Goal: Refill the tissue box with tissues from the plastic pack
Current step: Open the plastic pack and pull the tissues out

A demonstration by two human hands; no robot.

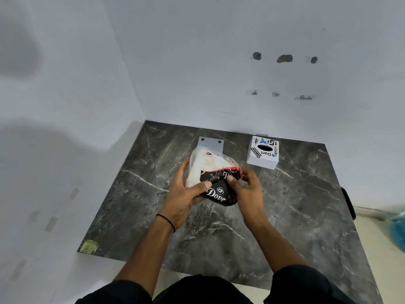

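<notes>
A plastic tissue pack [210, 172], clear on top with white tissues showing and black with "Dove" lettering below, is held above the dark marble table [295, 205]. My left hand [186, 194] grips its left side, thumb across the black part. My right hand [247, 189] pinches its right edge by the red seam. The white tissue box [264, 153], with stickers and a dark oval slot on top, stands on the table beyond and to the right of the pack, apart from both hands.
A grey metal plate [211, 143] with two holes lies flat behind the pack. White walls close the table at the back and left. A black object [348, 202] sits at the table's right edge; something blue [397, 231] is blurred at far right.
</notes>
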